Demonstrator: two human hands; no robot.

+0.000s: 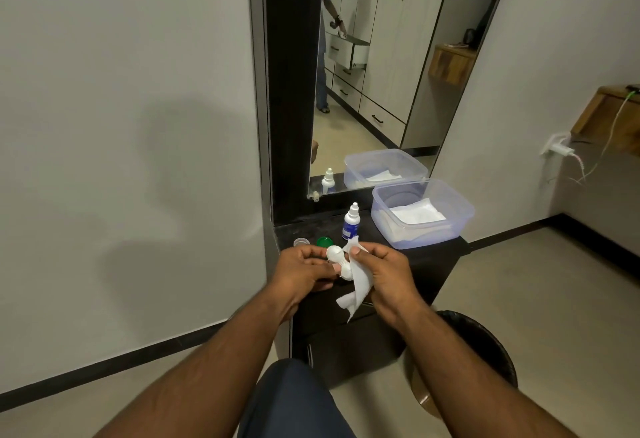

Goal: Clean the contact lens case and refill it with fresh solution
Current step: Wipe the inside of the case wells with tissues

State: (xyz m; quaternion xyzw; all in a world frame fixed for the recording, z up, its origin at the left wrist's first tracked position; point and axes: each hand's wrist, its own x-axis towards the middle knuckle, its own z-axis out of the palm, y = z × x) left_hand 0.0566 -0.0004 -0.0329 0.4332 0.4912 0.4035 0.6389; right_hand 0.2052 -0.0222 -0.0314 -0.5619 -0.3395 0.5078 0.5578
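Over dark cabinet top (429, 261), white lens case (337, 257) is pinched in left hand (304, 269), wiped with tissue (358, 285) clamped by right hand (384, 273); wiping likely underway, solution bottle (350, 221) beyond needed next.

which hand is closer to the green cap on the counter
Left. The left hand sits just in front of the green cap; the right hand, holding the tissue, is farther off to its right.

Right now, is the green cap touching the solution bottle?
Apart. The head view shows the green cap lying on the dark counter left of the solution bottle, with bare counter between them.
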